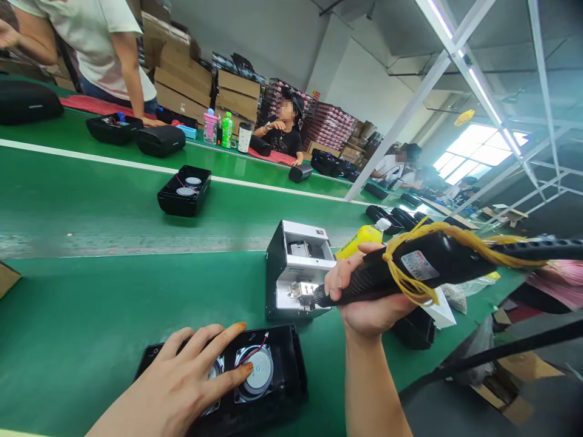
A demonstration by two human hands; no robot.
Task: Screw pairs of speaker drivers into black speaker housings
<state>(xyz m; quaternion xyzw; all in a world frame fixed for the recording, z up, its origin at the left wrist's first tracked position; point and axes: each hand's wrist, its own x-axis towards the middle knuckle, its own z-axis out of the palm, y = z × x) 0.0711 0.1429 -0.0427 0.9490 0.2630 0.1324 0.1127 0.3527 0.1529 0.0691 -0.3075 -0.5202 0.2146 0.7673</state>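
My left hand (195, 364) lies with its fingers spread over a black speaker housing (291, 370) on the green bench. Two round speaker drivers (259, 369) sit in the housing, one partly covered by my hand, and a thin red and black wire with a white plug crosses them. In my right hand (364, 291) is a black electric screwdriver (387, 267), wrapped with yellow cord and a cable. Its tip points at the silver front part of a white and black screw feeder (298, 273); whether they touch I cannot tell.
A yellow bottle (362, 238) stands behind the feeder. Across the bench lies another open speaker housing (184, 191) with two drivers. Further back are closed black housings (161, 139), drink bottles (228, 129) and several people at work. A cardboard box corner (8, 278) shows at left.
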